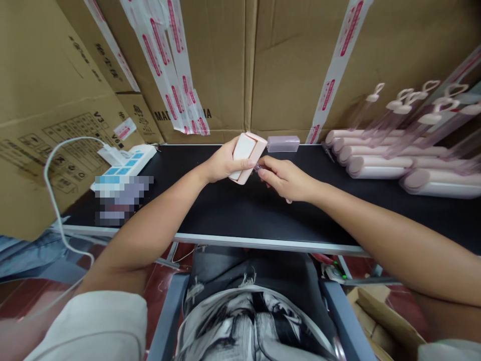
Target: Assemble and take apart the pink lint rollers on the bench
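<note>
Fingers of a person's left hand (222, 161) grip a pink-and-white case (248, 150) above a black table (225, 215), while those of the right hand (285, 178) pinch a small, mostly hidden piece (257, 167) beside it. A translucent lilac box (283, 145) lies just beyond the right fingers; pale pink cylinders (379, 167) cluster well to their right.

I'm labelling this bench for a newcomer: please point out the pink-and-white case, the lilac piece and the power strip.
Pink-and-white case (243, 149): head view, on its white panel.
Lilac piece (283, 145): head view, middle of its front.
Power strip (127, 164): head view, on its socket face.
</note>
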Demonstrator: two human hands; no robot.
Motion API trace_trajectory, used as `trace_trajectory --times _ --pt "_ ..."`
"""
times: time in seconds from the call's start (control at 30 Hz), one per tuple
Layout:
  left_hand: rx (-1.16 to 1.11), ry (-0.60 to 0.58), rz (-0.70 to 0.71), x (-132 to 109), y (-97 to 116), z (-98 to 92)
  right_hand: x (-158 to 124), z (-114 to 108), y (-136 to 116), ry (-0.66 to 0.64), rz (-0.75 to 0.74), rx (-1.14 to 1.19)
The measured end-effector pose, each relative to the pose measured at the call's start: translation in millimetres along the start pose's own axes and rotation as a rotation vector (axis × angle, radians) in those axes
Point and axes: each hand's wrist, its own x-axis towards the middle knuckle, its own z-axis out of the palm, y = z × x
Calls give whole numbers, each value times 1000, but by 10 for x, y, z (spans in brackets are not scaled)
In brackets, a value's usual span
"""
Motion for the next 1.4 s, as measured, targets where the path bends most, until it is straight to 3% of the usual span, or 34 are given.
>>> trace_trajectory --times 0.5,1.0,1.27,1.4 --pt "-43 -14 28 -27 33 166 27 -46 -30 63 40 112" --pt "192 101 94 -1 -3 205 27 4 -110 115 138 4" --pt "133 96 -16 33 -17 144 43 -97 -247 -28 397 308" --pt "85 136 -42 20 -17 115 37 -158 -254 17 441 436"
